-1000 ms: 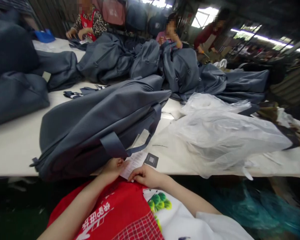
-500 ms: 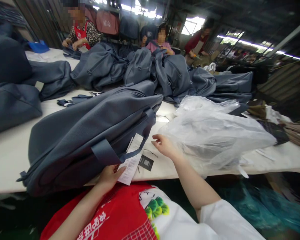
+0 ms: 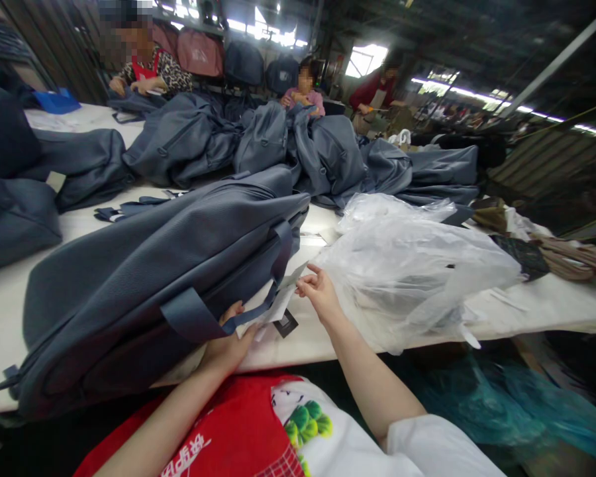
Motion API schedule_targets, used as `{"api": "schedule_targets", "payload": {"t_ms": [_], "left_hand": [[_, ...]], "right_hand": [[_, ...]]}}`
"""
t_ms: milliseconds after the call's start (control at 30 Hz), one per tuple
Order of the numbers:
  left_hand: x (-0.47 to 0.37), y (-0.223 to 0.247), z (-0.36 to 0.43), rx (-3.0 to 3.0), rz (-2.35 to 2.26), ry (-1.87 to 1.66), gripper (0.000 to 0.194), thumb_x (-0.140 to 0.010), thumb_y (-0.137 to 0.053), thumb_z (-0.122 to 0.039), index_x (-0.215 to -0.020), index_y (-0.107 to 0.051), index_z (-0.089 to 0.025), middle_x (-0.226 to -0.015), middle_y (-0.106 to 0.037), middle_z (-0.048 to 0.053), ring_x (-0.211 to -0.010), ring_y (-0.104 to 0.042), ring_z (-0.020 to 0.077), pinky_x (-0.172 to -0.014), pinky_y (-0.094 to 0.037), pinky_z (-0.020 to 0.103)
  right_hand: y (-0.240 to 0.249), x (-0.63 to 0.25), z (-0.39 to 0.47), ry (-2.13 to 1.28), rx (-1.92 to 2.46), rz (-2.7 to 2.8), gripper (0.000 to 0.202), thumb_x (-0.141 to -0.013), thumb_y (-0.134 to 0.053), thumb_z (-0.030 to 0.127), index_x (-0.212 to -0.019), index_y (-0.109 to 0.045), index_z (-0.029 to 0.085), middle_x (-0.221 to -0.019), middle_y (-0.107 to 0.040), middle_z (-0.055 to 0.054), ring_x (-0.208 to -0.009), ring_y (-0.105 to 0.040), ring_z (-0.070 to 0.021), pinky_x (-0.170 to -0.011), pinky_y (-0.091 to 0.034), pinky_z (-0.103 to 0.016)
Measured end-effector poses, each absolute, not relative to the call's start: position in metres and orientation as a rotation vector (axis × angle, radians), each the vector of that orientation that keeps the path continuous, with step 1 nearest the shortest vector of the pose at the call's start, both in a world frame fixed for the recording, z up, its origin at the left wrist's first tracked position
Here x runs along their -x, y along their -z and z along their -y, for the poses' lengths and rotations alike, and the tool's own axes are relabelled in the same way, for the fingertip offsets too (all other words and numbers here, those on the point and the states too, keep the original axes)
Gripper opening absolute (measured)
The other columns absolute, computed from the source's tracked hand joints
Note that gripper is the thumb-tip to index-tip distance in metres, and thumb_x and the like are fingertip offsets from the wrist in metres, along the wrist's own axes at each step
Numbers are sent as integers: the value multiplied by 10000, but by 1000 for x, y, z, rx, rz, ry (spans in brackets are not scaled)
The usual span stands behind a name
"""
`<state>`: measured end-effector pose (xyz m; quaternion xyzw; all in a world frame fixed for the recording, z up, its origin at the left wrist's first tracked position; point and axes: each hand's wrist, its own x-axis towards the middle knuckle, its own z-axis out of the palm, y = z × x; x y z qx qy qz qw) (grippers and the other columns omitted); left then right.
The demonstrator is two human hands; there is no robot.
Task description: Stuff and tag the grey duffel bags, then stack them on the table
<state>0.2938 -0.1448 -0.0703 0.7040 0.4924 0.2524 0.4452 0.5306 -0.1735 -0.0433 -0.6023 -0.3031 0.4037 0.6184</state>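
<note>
A dark blue travel bag [image 3: 144, 265] lies on its side before me, its webbing handles towards me. My left hand [image 3: 231, 341] is at the lower handle [image 3: 191, 315], fingers partly behind the strap, thumb at the lower end of a white paper slip [image 3: 282, 298]; the bag and strap hide part of its grip. My right hand [image 3: 320, 295] is closed in a pinch on the slip's upper right edge, and the slip stands tilted between both hands. A small black hang tag [image 3: 287, 323] lies under the slip on the table.
Crumpled clear plastic bags [image 3: 417, 265] lie to the right on the white table [image 3: 298, 358]. More blue bags [image 3: 179, 142] are piled along the far side, with straps [image 3: 134, 207] before them. Several co-workers stand beyond. Brown fabric [image 3: 571, 255] lies at the far right.
My right hand has come to the paper slip and taken its edge. The slip has lifted and turned. My left hand has moved further in behind the strap. The view has shifted slightly.
</note>
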Motion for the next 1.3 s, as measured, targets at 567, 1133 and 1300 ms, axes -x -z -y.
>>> {"api": "schedule_targets", "payload": {"t_ms": [567,1133,1300], "left_hand": [[-354,64,128,-2044,-749,-591,361,-931,-362,-295,-1142,-636,-191,-1156,-677,85,-1093,-605,209,-1023,-430,357],[-344,35,114,-1723,-986,-713,478,-792,-596,-497,-1099,-633,-132,-1097,-688,139,-985,-651,273,-879,-510,383],[-340,16,120,-2132,-951,-752,633,-743,-679,-435,-1301,-536,-172,-1264,-614,129,-1123,-593,299,-966,-470,398]], "right_hand": [[48,-542,192,-1015,1579,847,494,-784,-561,558,-971,-650,109,-443,-346,86,-399,-283,-65,-417,-190,-223],[6,-532,196,-778,1685,1232,233,-766,-631,305,-874,-757,141,-483,-371,60,-473,-262,-64,-460,-186,-219],[-6,-532,203,-1035,1516,1355,252,-753,-660,370,-797,-732,133,-479,-357,66,-460,-267,-58,-439,-168,-214]]}}
